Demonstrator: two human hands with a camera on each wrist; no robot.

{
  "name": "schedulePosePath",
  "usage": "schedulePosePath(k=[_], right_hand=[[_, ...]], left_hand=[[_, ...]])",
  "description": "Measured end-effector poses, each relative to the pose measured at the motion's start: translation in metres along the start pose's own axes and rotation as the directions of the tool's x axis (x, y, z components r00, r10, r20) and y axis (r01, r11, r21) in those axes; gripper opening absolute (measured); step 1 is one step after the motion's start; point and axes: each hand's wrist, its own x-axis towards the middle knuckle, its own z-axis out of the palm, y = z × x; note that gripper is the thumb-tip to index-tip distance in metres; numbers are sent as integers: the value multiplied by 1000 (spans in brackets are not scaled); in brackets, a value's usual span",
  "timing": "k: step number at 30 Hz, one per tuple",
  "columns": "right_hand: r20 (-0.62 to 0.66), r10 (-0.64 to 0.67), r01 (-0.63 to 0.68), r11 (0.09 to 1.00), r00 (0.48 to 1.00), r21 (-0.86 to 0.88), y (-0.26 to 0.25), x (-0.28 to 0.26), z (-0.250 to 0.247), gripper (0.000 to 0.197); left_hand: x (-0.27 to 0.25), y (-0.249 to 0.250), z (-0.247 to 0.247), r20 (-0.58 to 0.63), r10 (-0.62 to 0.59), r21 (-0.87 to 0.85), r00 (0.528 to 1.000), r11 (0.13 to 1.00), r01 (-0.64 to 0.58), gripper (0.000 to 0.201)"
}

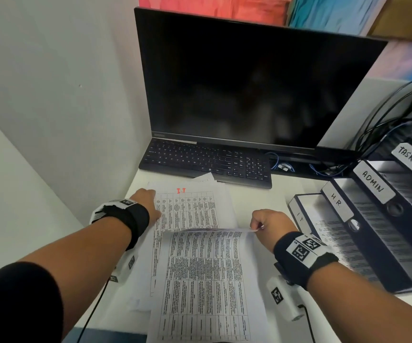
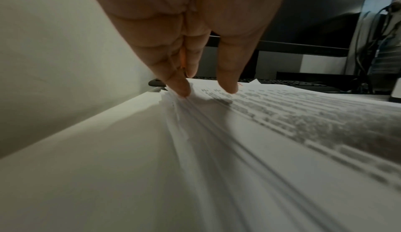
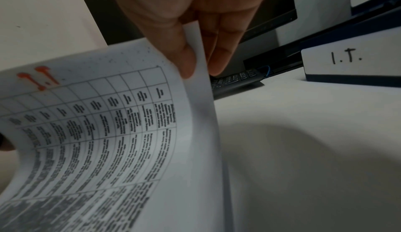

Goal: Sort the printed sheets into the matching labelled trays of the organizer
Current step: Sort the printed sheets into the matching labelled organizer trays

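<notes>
Right hand (image 1: 269, 225) pinches the far right corner of the top sheet (image 1: 205, 280), thumb and fingers closed on the paper; sheet is peeled toward the person, curling, red "I.T." mark visible on it in the right wrist view. Left hand (image 1: 148, 203) lies with fingers straight, tips pressing the far left corner of the stack (image 2: 238, 141), gripping nothing. Stack sits near the front edge of the tabletop (image 1: 262, 199), in front of the keyboard (image 1: 207, 163). Organizer (image 1: 373, 219) stands at the right edge; its I.T. tray (image 1: 301, 214) is the nearest tray, just right of the stack, already holding a printed sheet.

Judgement: step in hand is separating one sheet. Keep left fingertips down so lower pages stay; confirm only one page lifts; carry it flat into the I.T. tray.
</notes>
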Motion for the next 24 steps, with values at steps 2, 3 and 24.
schedulePosePath(k=[2, 3, 24], right_hand=[[-5, 0, 0, 1000, 1000, 9, 1, 1, 0, 46], [-4, 2, -2, 1000, 1000, 10, 1, 1, 1, 43], [12, -19, 18, 1000, 1000, 5, 4, 12, 4, 35]], left_hand=[[6, 0, 0, -20, -34, -36, 999, 999, 33, 42], [9, 0, 0, -22, -51, -51, 998, 997, 50, 47], [20, -6, -12, -168, -111, -305, 980, 951, 56, 10]])
